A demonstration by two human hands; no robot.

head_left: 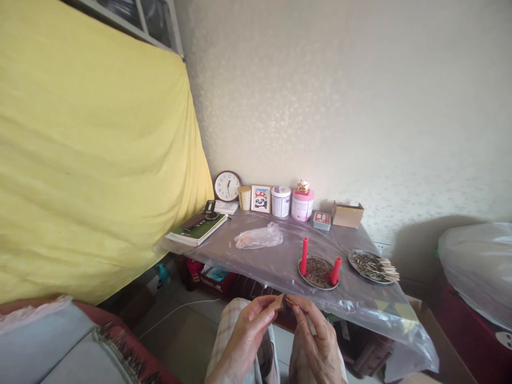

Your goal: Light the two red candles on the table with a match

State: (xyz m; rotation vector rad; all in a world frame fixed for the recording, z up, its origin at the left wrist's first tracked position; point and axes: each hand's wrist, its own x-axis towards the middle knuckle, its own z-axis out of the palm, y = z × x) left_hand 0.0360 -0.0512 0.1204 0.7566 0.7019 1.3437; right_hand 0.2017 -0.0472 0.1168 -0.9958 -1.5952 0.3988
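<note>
A: how many candles (304, 257)?
B: two, on one plate (320, 288). left hand (252, 324) gripping one small box (278, 303), right hand (317, 333) pinching one thin stick (289, 302), above the knees (229, 321). plastic-covered counter (264, 260), pale wall (320, 106).

Mostly singles, a few pairs

Two hands show, one left hand (253, 322) and one right hand (319, 334), with two things in them: one small flat box (277, 303) and one thin stick (289, 302).

One tabletop (248, 262) carries two red candles (304, 257), two round plates (319, 288) and two lidded canisters (281, 202). Of other kinds there is one each: one clock (228, 185), one yellow cup (245, 199), one framed picture (261, 200), one figurine (303, 186), one small tin (322, 221), one cardboard box (347, 216) and one crumpled clear bag (261, 238). The pale sticks (389, 271) number many, overlapping too closely to count. Whether the green-covered stack (200, 229) is one book or two cannot be told.
</note>
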